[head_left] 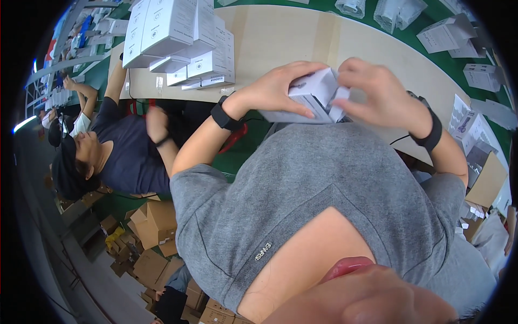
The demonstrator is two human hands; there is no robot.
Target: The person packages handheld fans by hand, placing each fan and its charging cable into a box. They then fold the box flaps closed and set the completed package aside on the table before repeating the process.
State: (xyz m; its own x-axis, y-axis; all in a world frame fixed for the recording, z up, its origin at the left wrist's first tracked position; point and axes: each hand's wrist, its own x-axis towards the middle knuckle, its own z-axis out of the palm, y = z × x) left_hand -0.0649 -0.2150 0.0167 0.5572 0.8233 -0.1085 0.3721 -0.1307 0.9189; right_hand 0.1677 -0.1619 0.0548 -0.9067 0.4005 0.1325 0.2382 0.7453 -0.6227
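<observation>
In front of my chest, at the table's near edge, is a small white printed carton (314, 96) lying on its side. My left hand (268, 89) is closed round it, with the thumb along the near side and the fingers over the top. The carton's right end has a flap (339, 102) standing partly open. My right hand (377, 94) is at that end, thumb and fingers pinched on the flap. What lies inside the carton is hidden.
White cartons (167, 29) are stacked at the left of the pale tabletop (270, 38). A co-worker (129, 146) sits to the left. Bubble-wrapped items (398, 13) and more white boxes (447, 35) lie on a green surface beyond. Brown cardboard boxes (154, 224) crowd the floor at lower left.
</observation>
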